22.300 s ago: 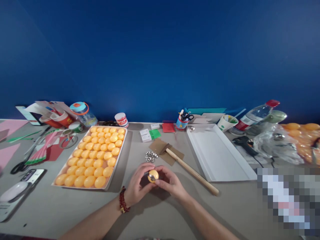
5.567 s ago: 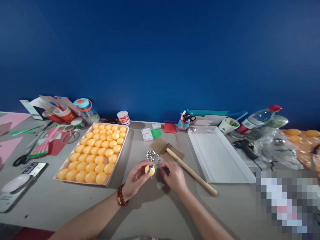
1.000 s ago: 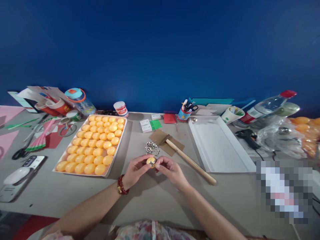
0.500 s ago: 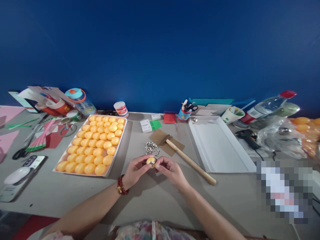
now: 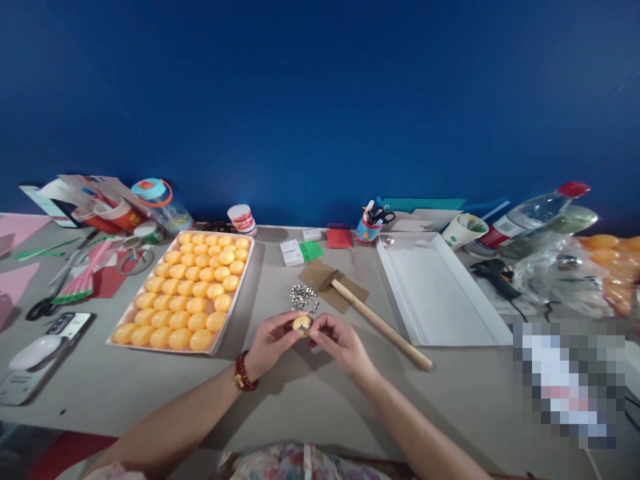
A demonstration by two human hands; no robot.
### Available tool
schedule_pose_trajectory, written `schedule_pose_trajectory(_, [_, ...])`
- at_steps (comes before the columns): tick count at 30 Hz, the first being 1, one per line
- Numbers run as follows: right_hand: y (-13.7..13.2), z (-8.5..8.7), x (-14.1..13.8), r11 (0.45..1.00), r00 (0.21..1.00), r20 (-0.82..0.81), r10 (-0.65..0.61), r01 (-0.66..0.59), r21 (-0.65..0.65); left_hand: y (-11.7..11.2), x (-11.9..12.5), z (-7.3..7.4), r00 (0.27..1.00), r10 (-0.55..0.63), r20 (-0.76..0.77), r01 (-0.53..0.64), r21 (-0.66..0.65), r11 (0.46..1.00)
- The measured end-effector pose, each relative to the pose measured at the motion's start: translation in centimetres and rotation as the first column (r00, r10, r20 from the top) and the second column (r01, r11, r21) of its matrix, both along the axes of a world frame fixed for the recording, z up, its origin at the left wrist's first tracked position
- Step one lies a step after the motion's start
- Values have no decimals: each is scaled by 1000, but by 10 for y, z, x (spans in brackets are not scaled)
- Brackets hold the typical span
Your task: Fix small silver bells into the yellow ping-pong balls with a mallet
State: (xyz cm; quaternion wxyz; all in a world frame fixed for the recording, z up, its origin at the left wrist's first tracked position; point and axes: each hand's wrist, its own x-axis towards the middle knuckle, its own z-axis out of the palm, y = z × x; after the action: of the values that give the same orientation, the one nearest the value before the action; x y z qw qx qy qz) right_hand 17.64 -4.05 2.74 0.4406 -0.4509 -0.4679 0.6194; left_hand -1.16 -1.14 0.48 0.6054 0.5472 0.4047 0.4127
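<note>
Between thumb and fingers my left hand (image 5: 274,340) grips a yellow-orange ball (image 5: 301,323), like a table tennis ball, with shiny silver pieces on its near side. At the ball's right edge my right hand (image 5: 343,343) is closed in a pinch, its fingertips touching or very near the ball. Anything between those fingertips is too small to make out. Just beyond the hands lies a pile of small silver pieces (image 5: 303,295). A wooden-handled hammer (image 5: 383,325) rests to the right, its head on a brown sheet (image 5: 316,274).
A white tray of orange balls (image 5: 218,343) stands on the left, another white tray (image 5: 440,293) on the right. Small white boxes (image 5: 291,253), a scissors cup (image 5: 369,230) and a round tub (image 5: 242,220) line the back. A phone (image 5: 45,353) lies front left, bottles (image 5: 540,213) far right.
The silver pieces on the ball sit slightly lower, as if the ball has turned a little. Both hands stay in nearly the same place.
</note>
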Motion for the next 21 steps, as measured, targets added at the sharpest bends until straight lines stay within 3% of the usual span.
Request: schedule_pose_trajectory(21, [-2, -1, -3, 995, 988, 145, -51, 39, 89, 0, -1, -1, 999, -17, -42, 18, 22, 1000])
